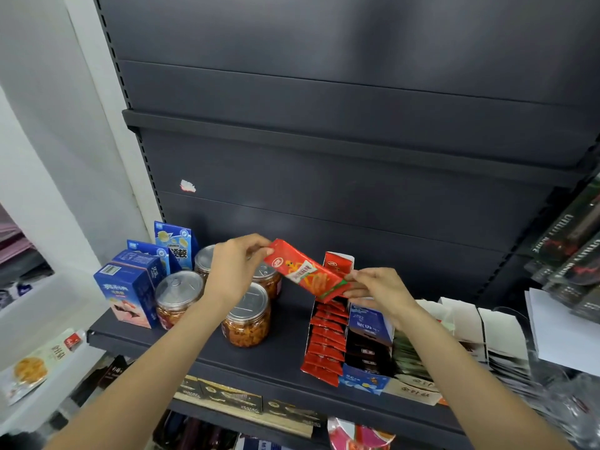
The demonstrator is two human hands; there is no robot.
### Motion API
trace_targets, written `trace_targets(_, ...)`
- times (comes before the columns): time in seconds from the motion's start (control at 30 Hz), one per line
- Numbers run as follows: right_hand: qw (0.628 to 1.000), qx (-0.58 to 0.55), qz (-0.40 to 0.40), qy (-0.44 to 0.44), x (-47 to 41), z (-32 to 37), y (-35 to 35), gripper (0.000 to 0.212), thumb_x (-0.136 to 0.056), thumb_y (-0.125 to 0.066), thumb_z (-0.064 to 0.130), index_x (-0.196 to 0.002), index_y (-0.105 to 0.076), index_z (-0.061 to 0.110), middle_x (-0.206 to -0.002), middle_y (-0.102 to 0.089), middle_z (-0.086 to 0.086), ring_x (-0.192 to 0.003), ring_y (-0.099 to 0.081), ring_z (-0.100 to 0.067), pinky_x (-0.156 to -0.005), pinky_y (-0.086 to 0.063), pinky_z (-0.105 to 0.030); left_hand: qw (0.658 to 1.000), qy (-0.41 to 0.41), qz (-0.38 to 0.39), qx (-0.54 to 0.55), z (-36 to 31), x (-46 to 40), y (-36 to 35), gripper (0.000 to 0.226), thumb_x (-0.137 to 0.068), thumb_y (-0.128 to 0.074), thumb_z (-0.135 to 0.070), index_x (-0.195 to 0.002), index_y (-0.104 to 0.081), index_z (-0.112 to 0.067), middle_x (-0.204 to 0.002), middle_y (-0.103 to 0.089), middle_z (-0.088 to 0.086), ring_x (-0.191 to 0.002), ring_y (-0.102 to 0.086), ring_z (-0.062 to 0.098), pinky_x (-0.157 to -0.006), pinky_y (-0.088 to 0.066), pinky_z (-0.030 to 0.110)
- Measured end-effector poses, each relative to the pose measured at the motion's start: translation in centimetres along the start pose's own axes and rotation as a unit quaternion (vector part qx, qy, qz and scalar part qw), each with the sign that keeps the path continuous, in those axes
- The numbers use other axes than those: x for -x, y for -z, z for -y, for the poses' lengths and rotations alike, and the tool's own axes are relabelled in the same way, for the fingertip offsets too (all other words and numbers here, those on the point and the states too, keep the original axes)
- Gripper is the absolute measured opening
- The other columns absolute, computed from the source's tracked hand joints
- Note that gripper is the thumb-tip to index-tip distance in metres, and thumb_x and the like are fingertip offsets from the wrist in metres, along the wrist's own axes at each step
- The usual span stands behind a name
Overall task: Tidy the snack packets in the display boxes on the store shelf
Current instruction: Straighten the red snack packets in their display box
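Above red display box (324,336), hands pinch red packet (306,270), long axis slanting down-right.

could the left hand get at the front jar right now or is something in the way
Probably not yet. The left hand pinches one end of the red packet, so it is busy. The path itself looks free: the front jar stands just under that wrist, lid bare, nothing over it.

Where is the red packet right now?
Head view, centre: the red packet is held in the air by both hands, left hand and right hand, above the red display box.
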State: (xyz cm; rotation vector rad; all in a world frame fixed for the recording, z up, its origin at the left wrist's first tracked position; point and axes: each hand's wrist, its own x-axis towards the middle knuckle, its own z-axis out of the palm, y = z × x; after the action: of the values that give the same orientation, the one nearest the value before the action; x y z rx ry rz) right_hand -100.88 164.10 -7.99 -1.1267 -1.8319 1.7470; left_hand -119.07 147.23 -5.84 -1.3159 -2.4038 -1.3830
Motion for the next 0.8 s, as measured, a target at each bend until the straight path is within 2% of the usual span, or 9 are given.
trace_targets(0.07, 0.987, 0.144, -0.027, 0.059, -0.9, -0.8, 0.5, 0.018, -0.093, -0.056, 0.019, -0.100, -0.068, 0.007, -0.093, -0.071, -0.005, -0.079, -0.067, -0.012, -0.067, -0.053, -0.020, 1.000, 0.007, 0.003, -0.024, 0.4, -0.2, -0.5, 0.013, -0.088, -0.064, -0.019, -0.096, -0.071, -0.010, -0.089, -0.072, 0.002, -0.084, -0.065, 0.012, -0.075, -0.049, 0.021)
trace_targets(0.13, 0.949, 0.286, -0.048, 0.120, -1.7, -1.6, 1.0, 0.016, -0.092, -0.058, 0.020, -0.103, -0.067, 0.013, -0.102, -0.068, 0.000, -0.087, -0.063, -0.008, -0.071, -0.046, -0.015, 0.999, 0.014, -0.004, -0.035, 0.9, -0.2, -1.0, 0.013, -0.089, -0.063, -0.017, -0.097, -0.071, -0.010, -0.090, -0.071, 0.003, -0.083, -0.065, 0.013, -0.074, -0.050, 0.022)
trace_targets(0.17, 0.931, 0.335, -0.049, 0.137, -2.1, -2.0, 1.1, 0.019, -0.092, -0.059, 0.020, -0.108, -0.066, 0.014, -0.108, -0.067, 0.000, -0.094, -0.062, -0.010, -0.076, -0.045, -0.016, 0.999, 0.017, -0.008, -0.038, 1.1, -0.2, -1.2, 0.013, -0.089, -0.063, -0.016, -0.097, -0.071, -0.009, -0.091, -0.071, 0.003, -0.083, -0.065, 0.014, -0.074, -0.050, 0.022)
trace_targets(0.27, 0.890, 0.422, -0.045, 0.166, -3.5, -2.9, 1.1, 0.035, -0.091, -0.059, 0.024, -0.125, -0.057, 0.017, -0.124, -0.056, -0.002, -0.113, -0.054, -0.015, -0.089, -0.045, -0.026, 0.998, 0.023, -0.018, -0.060, 1.6, -0.3, -1.9, 0.013, -0.088, -0.064, -0.014, -0.097, -0.072, -0.009, -0.091, -0.071, 0.005, -0.082, -0.066, 0.017, -0.072, -0.048, 0.020)
trace_targets(0.37, 0.850, 0.492, -0.011, 0.188, -4.9, -3.4, 1.0, 0.057, -0.089, -0.062, 0.030, -0.140, -0.039, 0.019, -0.136, -0.041, 0.001, -0.127, -0.040, -0.014, -0.096, -0.044, -0.031, 0.996, 0.026, -0.022, -0.082, 1.9, -0.4, -2.4, 0.012, -0.088, -0.064, -0.013, -0.097, -0.072, -0.009, -0.090, -0.070, 0.005, -0.080, -0.064, 0.016, -0.069, -0.041, 0.012)
trace_targets(0.47, 0.810, 0.549, 0.020, 0.206, -6.5, -3.9, 0.9, 0.071, -0.083, -0.067, 0.036, -0.144, -0.032, 0.021, -0.139, -0.038, 0.003, -0.128, -0.036, -0.014, -0.099, -0.043, -0.032, 0.995, 0.023, -0.028, -0.088, 1.8, -0.5, -2.7, 0.010, -0.088, -0.064, -0.013, -0.094, -0.072, -0.010, -0.087, -0.068, 0.003, -0.077, -0.061, 0.013, -0.066, -0.038, 0.006)
trace_targets(0.6, 0.777, 0.583, 0.023, 0.236, -8.4, -4.0, 0.6, 0.057, -0.087, -0.062, 0.034, -0.139, -0.041, 0.020, -0.134, -0.044, 0.001, -0.123, -0.041, -0.015, -0.100, -0.041, -0.030, 0.996, 0.021, -0.027, -0.082, 1.7, -0.9, -3.4, 0.012, -0.088, -0.064, -0.014, -0.097, -0.072, -0.010, -0.089, -0.067, 0.001, -0.078, -0.061, 0.012, -0.067, -0.040, 0.007)
trace_targets(0.7, 0.783, 0.566, -0.018, 0.257, -10.0, -3.7, 0.9, 0.043, -0.092, -0.057, 0.028, -0.132, -0.048, 0.017, -0.127, -0.048, 0.000, -0.118, -0.044, -0.016, -0.094, -0.044, -0.030, 0.997, 0.004, -0.022, -0.071, 1.4, -1.5, -4.3, 0.011, -0.088, -0.064, -0.015, -0.095, -0.072, -0.011, -0.085, -0.066, 0.000, -0.073, -0.060, 0.009, -0.065, -0.040, 0.008)
trace_targets(0.8, 0.805, 0.534, -0.046, 0.254, -11.3, -3.5, 1.3, 0.035, -0.091, -0.058, 0.027, -0.123, -0.051, 0.016, -0.120, -0.051, -0.002, -0.112, -0.047, -0.016, -0.086, -0.045, -0.030, 0.998, -0.002, -0.014, -0.055, 1.0, -2.1, -5.3, 0.010, -0.089, -0.063, -0.015, -0.094, -0.072, -0.012, -0.083, -0.062, -0.005, -0.069, -0.056, 0.003, -0.065, -0.039, 0.005)
